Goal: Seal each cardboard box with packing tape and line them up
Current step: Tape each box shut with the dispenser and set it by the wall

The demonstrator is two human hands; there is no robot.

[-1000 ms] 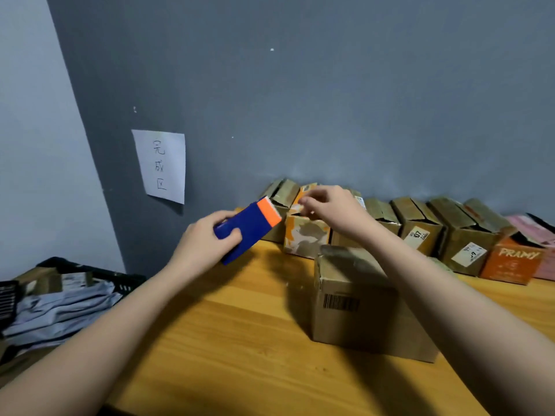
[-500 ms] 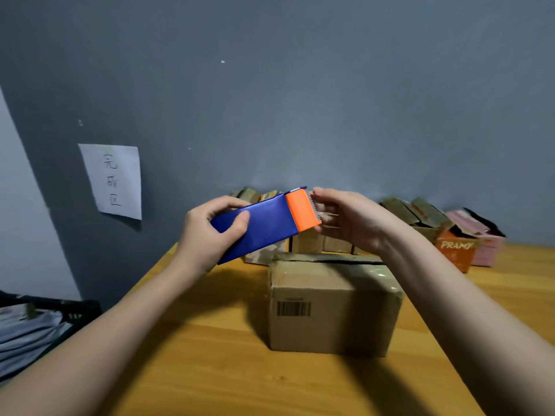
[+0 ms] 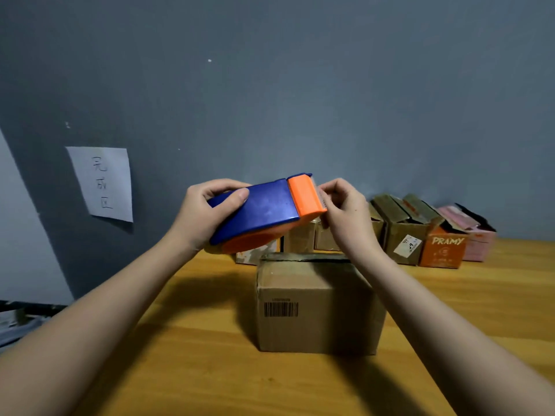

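Wooden counter [image 3: 192,370] fills the foreground, and on it, nearest the person, stands a plain cardboard box [image 3: 315,310] with a barcode on its front face. Its top flaps look folded down, but a dark gap shows along the top seam, so I judge it not yet sealed.

Above and just behind that box, the left hand [image 3: 198,214] grips the blue body of a tape dispenser [image 3: 264,211], thumb on top and fingers curled round the far edge. The right hand [image 3: 342,211] is at the orange cutter end, its fingertips [image 3: 326,193] pinched together there, apparently on the loose end of the tape, though the tape itself is too faint to make out.

So the step in hand looks like freeing the tape end before sealing this box. The next move would call for drawing out a length, sticking the end over the near edge of the box and running the dispenser along the seam, keeping the strip straight.

Farther back, a row of boxes [image 3: 402,235], one orange and one pink among them, stands against the grey wall [image 3: 300,85]. A paper sign [image 3: 102,184] is stuck to the wall at left.
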